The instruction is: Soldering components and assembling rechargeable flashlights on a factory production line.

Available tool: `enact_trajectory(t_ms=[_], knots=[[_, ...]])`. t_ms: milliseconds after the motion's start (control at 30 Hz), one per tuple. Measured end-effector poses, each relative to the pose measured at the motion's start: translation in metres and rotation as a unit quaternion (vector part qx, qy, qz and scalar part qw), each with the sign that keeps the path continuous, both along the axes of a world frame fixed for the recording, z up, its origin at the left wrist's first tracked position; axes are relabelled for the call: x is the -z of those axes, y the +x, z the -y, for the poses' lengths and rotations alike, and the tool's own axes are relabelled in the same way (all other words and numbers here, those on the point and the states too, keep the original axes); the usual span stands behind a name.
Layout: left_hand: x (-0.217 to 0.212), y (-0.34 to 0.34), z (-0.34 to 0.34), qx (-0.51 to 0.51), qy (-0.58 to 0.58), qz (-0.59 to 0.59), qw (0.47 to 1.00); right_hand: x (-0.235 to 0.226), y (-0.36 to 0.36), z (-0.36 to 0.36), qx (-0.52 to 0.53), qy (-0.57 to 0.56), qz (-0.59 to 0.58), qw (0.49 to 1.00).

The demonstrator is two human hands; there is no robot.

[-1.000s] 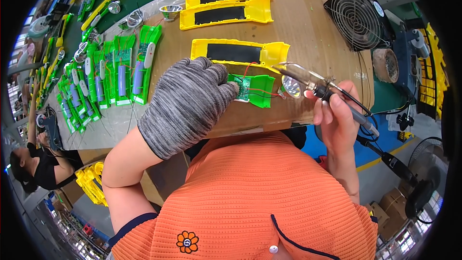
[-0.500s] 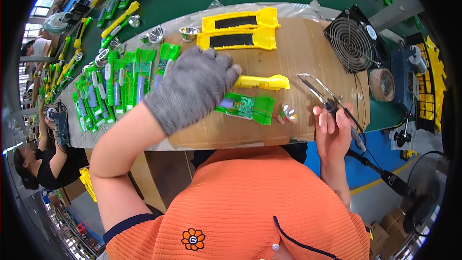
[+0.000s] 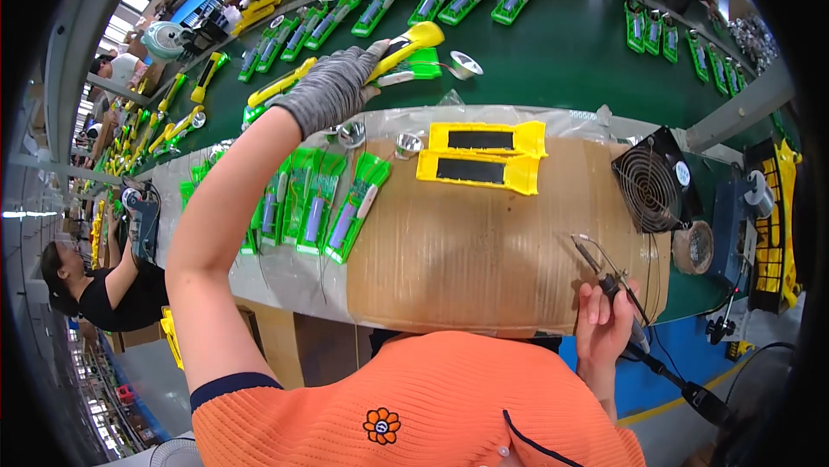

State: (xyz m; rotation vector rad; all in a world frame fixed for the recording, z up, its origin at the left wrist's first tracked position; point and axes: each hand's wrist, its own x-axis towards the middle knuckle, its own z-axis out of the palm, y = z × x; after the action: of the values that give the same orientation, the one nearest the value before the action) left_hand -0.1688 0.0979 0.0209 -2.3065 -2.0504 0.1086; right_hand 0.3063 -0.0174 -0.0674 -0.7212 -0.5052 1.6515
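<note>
Pinching the soldering iron (image 3: 612,284) by its handle, the right hand (image 3: 603,322) keeps its fingers closed — tip pointed away from the body, presumably for safety. Left of the cardboard (image 3: 484,268), green casings (image 3: 377,171) lie side by side, likely for easy reach, several cradling lilac cells (image 3: 344,223). Farther off, the left hand's (image 3: 332,87) gloved fingers wrap a yellow cover (image 3: 423,35) above the green surface (image 3: 553,61) — a wired reflector (image 3: 466,65) beside it.

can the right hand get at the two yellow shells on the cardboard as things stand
Probably not for a full grasp: the right hand holds a soldering iron. The way across the cardboard to the yellow shells looks free, though.
</note>
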Motion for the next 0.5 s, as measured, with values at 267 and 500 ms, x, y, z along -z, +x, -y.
enact_trajectory(t_ms=[267, 500], knots=[[0.017, 0.019, -0.028, 0.031, 0.044, -0.071, 0.996, 0.000, 0.002, 0.000, -0.008, 0.003, 0.017, 1.000], [0.064, 0.135, 0.022, 0.148, -0.058, 0.103, 0.982, 0.000, -0.006, -0.006, -0.009, 0.011, -0.013, 1.000]])
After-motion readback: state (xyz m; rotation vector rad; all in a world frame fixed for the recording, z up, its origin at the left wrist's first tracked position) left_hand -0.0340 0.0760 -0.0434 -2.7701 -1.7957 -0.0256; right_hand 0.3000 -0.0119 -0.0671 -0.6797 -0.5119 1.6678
